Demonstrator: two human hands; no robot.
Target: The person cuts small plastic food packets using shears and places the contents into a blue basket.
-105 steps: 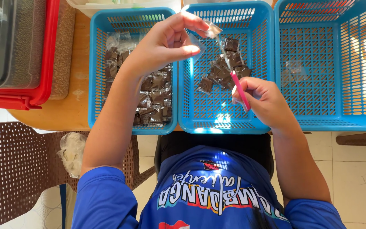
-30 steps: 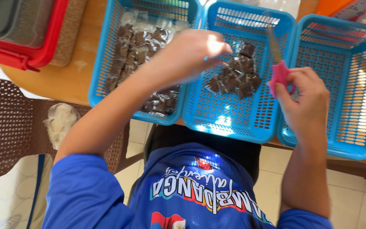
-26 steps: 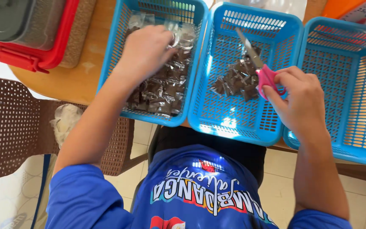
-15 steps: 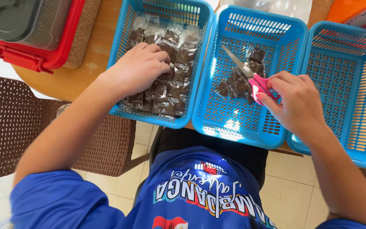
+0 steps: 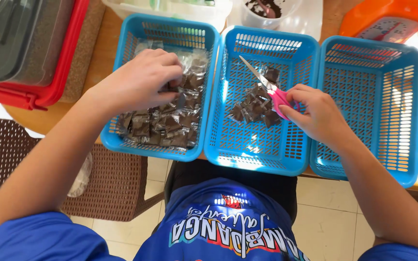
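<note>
A wooden desk [image 5: 35,113] carries everything here, its near edge running across the view above the person's lap. At its far left corner sits a large red-rimmed container [image 5: 39,53] with a dark lid. Three blue plastic baskets stand side by side along the near edge, touching one another. The left basket [image 5: 122,140] holds a thick layer of small dark sachets [image 5: 163,128] in clear wrapping. The middle basket [image 5: 252,154] holds a much smaller cluster of the same dark packets [image 5: 250,104], gathered near its centre. The right basket [image 5: 393,121] shows only its mesh floor. Behind the baskets stand a pale tub [image 5: 180,7], a clear cup with dark powder [image 5: 267,9] and an orange scale [image 5: 383,26], partly cut off by the top edge.

The left hand [image 5: 139,79] reaches down into the left basket, knuckles up, its fingers [image 5: 172,72] curled narrow and pressed into the pile of sachets; whether they actually pinch one cannot be told, since the fingertips are buried among the wrappers. The right hand [image 5: 318,113] hovers over the seam between the middle and right baskets, fingers closed around the pink handles of a pair of scissors [image 5: 267,87]. The blades look closed and point away towards the far left corner of the middle basket, lying just above the small cluster of packets.
</note>
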